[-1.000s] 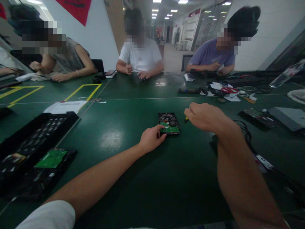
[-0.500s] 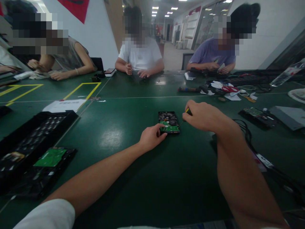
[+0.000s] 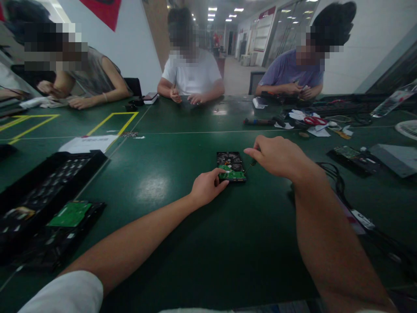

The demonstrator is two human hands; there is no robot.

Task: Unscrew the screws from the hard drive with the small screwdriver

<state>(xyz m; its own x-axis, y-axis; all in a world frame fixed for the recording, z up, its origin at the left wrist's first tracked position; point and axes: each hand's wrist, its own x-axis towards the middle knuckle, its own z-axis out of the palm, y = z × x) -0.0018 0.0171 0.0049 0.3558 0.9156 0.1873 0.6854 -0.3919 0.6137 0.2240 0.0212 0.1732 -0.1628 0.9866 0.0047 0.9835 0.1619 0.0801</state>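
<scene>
A hard drive [image 3: 230,163] lies circuit-board side up on the green table [image 3: 182,226], its green board toward me. My left hand [image 3: 206,188] rests at the drive's near left corner, fingers curled and the fingertips pressing on its edge. My right hand [image 3: 276,156] is closed around a small screwdriver [image 3: 251,163]. The tool's tip points down at the drive's right edge. Most of the handle is hidden inside my fist.
Black trays [image 3: 42,191] with a green circuit board [image 3: 69,214] sit at the left. Cables [image 3: 339,187] trail by my right forearm; another drive [image 3: 353,155] and a grey box [image 3: 395,154] lie at the right. Three people work across the table beside scissors [image 3: 314,120] and papers.
My right hand has turned slightly on the screwdriver, index finger now stretched further over it. My left hand stays on the drive's corner. The view shifted a little.
</scene>
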